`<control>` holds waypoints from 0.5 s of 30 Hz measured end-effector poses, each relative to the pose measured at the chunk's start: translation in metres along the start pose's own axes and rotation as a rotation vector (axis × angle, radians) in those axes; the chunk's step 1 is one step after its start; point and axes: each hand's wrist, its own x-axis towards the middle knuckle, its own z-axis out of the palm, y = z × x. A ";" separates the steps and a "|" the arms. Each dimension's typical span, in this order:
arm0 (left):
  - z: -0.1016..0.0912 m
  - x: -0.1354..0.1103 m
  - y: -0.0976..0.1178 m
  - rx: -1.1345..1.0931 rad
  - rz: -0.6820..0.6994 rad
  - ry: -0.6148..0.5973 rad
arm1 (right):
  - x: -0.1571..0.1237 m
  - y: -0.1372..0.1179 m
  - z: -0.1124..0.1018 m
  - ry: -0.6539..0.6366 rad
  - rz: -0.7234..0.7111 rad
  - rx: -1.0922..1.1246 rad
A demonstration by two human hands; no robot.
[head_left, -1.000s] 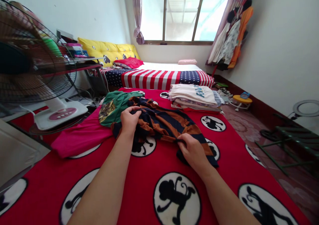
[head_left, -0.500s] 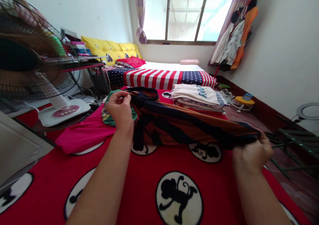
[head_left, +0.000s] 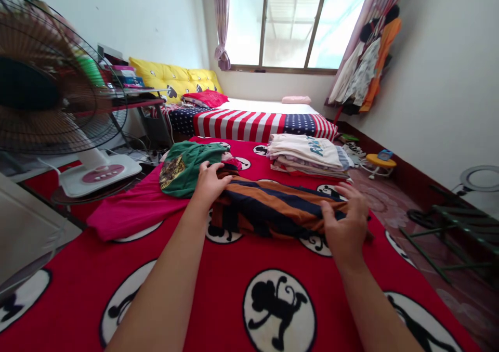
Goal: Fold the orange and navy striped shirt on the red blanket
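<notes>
My left hand (head_left: 210, 184) is at the left end of the striped garment (head_left: 273, 204), fingers bent over its dark edge; I cannot tell whether they pinch the cloth or only rest on it. My right hand (head_left: 346, 224) is over the other end, fingers spread wide, with my thumb well apart from them and nothing gripped between. The garment, orange-brown and navy, lies lengthwise between my hands on the red blanket (head_left: 210, 300), in a long, narrow shape with some creases, covering parts of the blanket's monkey circles. Just beyond my left hand is the green cloth (head_left: 198, 159), bunched up, with a printed patch on its left side. It lies partly over the pink cloth (head_left: 136, 211), which stretches toward the fan (head_left: 31, 87) on my left. Past the garment, toward the right, sits the stack (head_left: 307, 154) of folded clothes, a white piece with lettering on top.
</notes>
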 end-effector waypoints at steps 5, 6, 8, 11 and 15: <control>-0.014 -0.006 0.007 0.139 0.040 -0.511 | -0.033 -0.059 0.015 -0.819 -0.170 0.056; -0.017 -0.007 0.008 0.162 0.055 -0.592 | -0.038 -0.063 0.019 -0.873 -0.175 -0.008; -0.020 -0.008 0.008 0.177 0.127 -0.728 | -0.045 -0.063 0.026 -0.848 -0.165 -0.118; -0.017 -0.009 0.005 0.163 0.227 -0.791 | -0.045 -0.050 0.034 -0.772 -0.160 -0.171; -0.005 -0.006 0.003 0.132 0.253 -0.624 | -0.033 -0.038 0.034 -0.668 -0.097 0.120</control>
